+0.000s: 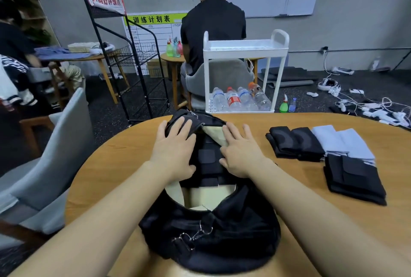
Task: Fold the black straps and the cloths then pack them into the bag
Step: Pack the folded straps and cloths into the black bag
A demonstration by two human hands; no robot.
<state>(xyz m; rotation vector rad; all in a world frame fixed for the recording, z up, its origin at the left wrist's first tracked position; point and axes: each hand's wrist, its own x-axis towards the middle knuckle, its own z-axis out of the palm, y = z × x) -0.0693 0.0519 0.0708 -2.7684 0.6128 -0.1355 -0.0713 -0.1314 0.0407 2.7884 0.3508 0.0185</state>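
Bag point(211, 236): black fabric, unzipped, cream lining, mid tabletop point(115, 165) nearest cam; metal clips at front.
Inside: folded black straps point(208, 161) w/ velcro-like patches.
Left hand point(175, 150): flat, fingers straight, pressing bag's far flap & straps.
Right hand point(241, 152): flat, fingers spread on straps/lining.
Right side: black strap stacks point(355, 179), light-blue cloths point(343, 141), folded, outside bag.

Just the one camera here, strapped to my head, wide-angle, looking forward and down over my own forearms. It sits close above the near edge of the table point(115, 165), so my left hand point(173, 150) and right hand point(241, 152) land mid-frame. The far edge and the room beyond fill the top.
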